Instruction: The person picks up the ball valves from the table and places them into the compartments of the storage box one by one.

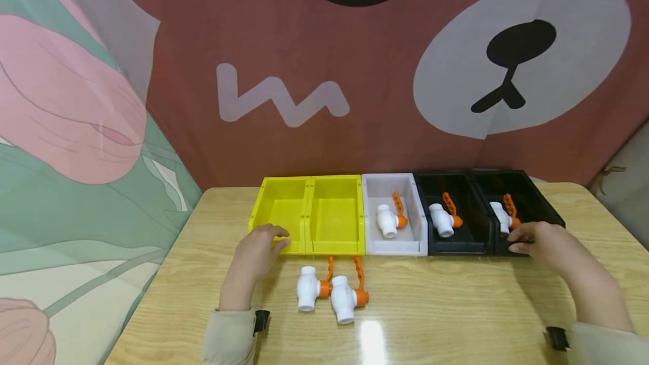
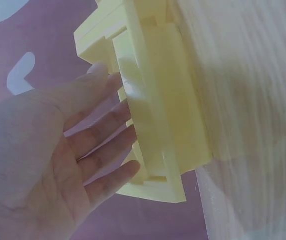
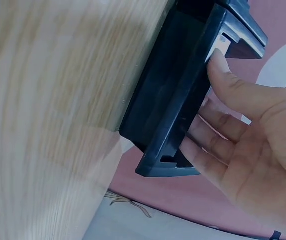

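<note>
My left hand (image 1: 258, 246) hovers at the front rim of the left yellow bin (image 1: 280, 183), fingers spread and nothing held. In the left wrist view, its fingertips (image 2: 129, 169) overlap the rim. On the far right, my right hand (image 1: 545, 241) reaches over the front of the end black bin (image 1: 545, 201). A white ball valve (image 1: 501, 217) with an orange handle lies in that bin. The right thumb tip appears close to the valve's white end (image 3: 221, 45); contact is unclear. No valve shows between the thumb and fingers.
Two more white valves, a left one (image 1: 307, 289) and a right one (image 1: 345, 300), lie on the wooden table (image 1: 436, 308). The white bin (image 1: 372, 244) and the inner black bin (image 1: 469, 235) hold one valve each. A second yellow bin (image 1: 336, 221) stands between. A printed curtain (image 1: 385, 128) hangs behind.
</note>
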The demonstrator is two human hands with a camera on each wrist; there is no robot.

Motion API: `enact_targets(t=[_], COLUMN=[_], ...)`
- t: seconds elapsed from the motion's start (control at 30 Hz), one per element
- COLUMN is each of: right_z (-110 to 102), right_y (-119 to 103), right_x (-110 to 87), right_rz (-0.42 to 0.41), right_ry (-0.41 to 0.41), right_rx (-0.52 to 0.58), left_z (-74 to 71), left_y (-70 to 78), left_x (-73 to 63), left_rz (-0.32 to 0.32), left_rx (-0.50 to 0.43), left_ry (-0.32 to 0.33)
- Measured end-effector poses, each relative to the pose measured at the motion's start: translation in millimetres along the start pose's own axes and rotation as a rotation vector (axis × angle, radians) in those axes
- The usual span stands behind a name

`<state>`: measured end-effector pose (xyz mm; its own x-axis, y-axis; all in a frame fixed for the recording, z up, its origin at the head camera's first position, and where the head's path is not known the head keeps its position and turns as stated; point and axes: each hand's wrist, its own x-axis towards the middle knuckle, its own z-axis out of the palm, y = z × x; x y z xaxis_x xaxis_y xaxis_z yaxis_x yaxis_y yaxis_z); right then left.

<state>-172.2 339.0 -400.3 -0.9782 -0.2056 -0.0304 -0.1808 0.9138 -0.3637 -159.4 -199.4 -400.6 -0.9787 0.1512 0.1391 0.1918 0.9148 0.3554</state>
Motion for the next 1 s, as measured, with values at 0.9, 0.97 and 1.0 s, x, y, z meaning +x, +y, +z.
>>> enact_targets(t=[0.9, 0.97, 1.0], right_z=[0.0, -0.9, -1.5], right_y=[-10.6, -10.1, -9.7], right_x=[-1.6, -2.8, -3.2], right_rz=[0.056, 0.059, 0.06], right_ry=[-0.011, -0.009, -0.006], right_rx=[-0.017, -0.02, -0.023], left_z=[2.9, 1.7, 1.1], left_y=[9.0, 10.6, 11.4], left_x=[-15.4, -16.2, -16.6], left_rz=[0.066, 0.078, 0.084], left_rx=[0.011, 0.017, 0.021], left_ry=[0.197, 0.21, 0.215])
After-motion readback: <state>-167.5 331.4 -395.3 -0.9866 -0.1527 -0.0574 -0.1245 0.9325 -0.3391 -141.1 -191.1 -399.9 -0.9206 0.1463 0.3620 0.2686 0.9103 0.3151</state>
